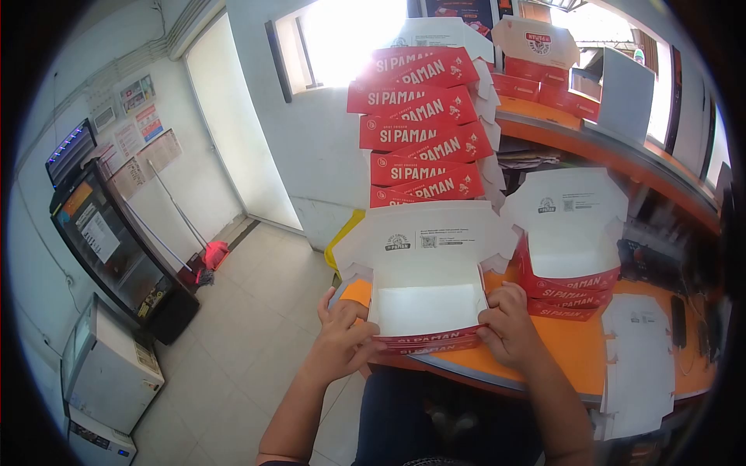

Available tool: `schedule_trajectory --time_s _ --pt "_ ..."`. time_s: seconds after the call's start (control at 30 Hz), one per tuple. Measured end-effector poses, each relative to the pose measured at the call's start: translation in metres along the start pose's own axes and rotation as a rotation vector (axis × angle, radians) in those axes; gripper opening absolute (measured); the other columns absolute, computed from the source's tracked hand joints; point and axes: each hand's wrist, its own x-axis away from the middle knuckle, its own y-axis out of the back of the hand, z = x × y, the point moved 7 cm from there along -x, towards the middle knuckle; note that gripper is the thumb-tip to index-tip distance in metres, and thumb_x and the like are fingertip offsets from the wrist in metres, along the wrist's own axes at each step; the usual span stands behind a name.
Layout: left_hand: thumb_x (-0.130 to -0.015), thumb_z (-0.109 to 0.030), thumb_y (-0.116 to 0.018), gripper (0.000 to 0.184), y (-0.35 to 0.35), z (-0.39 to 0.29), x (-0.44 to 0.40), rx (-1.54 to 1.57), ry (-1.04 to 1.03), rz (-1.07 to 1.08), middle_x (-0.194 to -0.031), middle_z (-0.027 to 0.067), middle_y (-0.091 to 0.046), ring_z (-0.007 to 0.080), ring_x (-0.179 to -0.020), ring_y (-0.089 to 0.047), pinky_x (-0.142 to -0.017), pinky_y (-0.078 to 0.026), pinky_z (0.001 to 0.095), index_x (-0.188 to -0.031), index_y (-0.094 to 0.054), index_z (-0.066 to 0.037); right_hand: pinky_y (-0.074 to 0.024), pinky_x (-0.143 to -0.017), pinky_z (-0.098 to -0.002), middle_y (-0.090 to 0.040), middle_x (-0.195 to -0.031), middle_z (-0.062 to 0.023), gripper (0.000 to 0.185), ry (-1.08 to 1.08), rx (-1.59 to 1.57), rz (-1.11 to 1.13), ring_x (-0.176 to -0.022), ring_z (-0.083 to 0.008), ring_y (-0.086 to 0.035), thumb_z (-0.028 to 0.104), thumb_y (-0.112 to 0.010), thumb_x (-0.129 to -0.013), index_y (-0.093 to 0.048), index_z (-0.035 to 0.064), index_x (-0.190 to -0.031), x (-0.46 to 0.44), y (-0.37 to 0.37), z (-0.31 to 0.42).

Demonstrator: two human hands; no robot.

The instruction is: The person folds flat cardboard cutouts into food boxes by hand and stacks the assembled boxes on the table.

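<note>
In front of me an open red-and-white cardboard food box (426, 307) sits at the orange table's front edge, lid raised and white inside facing up. Two printed red front edges show, one above the other, so another box seems to lie under it. My left hand (340, 335) grips the box's front left corner, fingers bent over the wall. At the front right corner, my right hand (509, 326) pinches the side wall between thumb and fingers. Just right of it stands a short stack of red boxes (571, 295), the top one open.
A tall stack of folded red boxes (420, 144) rises behind. Flat white cardboard (639, 357) overhangs the orange table (583, 349) at right. More boxes (536, 74) stand on a back counter. A glass-door fridge (116, 248) and a red dustpan (215, 255) are at left.
</note>
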Motion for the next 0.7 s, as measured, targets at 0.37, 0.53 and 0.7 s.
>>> schedule_trajectory --time_s 0.37,0.53,0.7 --pt "-0.092 -0.064 -0.071 0.078 -0.013 0.013 -0.02 0.305 -0.038 -0.22 -0.159 0.0218 -0.048 0.0413 -0.151 -0.04 -0.125 -0.027 0.058 -0.144 -0.056 -0.009 -0.0291 -0.123 -0.0539 -0.039 -0.156 -0.0247 0.063 -0.12 -0.306 -0.171 -0.149 -0.0425 -0.037 0.053 -0.055 -0.107 -0.053 0.0045 -0.146 -0.013 -0.005 -0.009" --pt "-0.105 -0.075 -0.034 0.086 -0.031 0.022 -0.03 0.369 0.111 -0.266 -0.16 0.0234 -0.047 0.0407 -0.15 -0.039 -0.126 -0.027 0.0517 -0.148 -0.053 -0.004 -0.0258 -0.126 -0.0498 -0.039 -0.161 -0.0239 0.059 -0.231 -0.408 -0.144 -0.153 -0.0406 -0.034 0.047 -0.04 -0.113 -0.05 0.0022 -0.15 -0.012 -0.02 -0.025" --pt "-0.106 -0.078 -0.017 0.094 -0.047 0.023 -0.027 0.424 0.184 -0.326 -0.16 0.0238 -0.043 0.039 -0.151 -0.038 -0.127 -0.025 0.0509 -0.151 -0.049 -0.002 -0.0238 -0.127 -0.049 -0.039 -0.161 -0.0238 0.056 -0.251 -0.331 -0.152 -0.153 -0.0397 -0.034 0.044 -0.037 -0.114 -0.05 0.0029 -0.149 -0.009 -0.025 -0.022"
